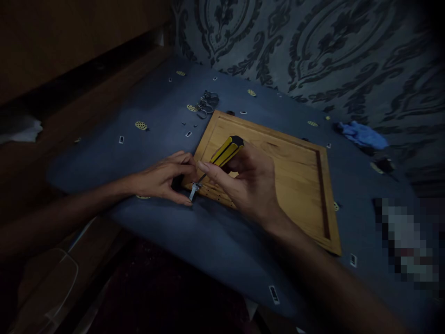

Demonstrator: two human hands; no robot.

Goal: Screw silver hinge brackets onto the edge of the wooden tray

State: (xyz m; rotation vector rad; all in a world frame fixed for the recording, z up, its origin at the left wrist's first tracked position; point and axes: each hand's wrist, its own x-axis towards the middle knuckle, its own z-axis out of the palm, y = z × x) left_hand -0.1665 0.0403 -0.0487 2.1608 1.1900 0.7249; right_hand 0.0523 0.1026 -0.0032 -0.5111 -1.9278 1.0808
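My right hand (pixel 252 181) is closed around a yellow and black screwdriver (pixel 227 152), which slants down to the left. The screwdriver's tip meets a small metal hinge (pixel 193 191) at the near left corner of a wooden cabinet door (pixel 278 171). The door lies flat, its framed, recessed face up. From the left, my left hand (pixel 170 178) holds the hinge between curled fingers and thumb, the thumb at the hinge's outer end. Small dark holes show along the door's near edge. The screw under the tip is too small to make out.
Beyond the door lies a pile of metal hinges (pixel 207 103), with a few small screws (pixel 189 124) nearby on the blue patterned cloth (pixel 104 162). A blue crumpled cloth (pixel 363 134) is at the right. Patterned wallpaper (pixel 313 51) rises behind; wooden furniture (pixel 69 41) borders the left.
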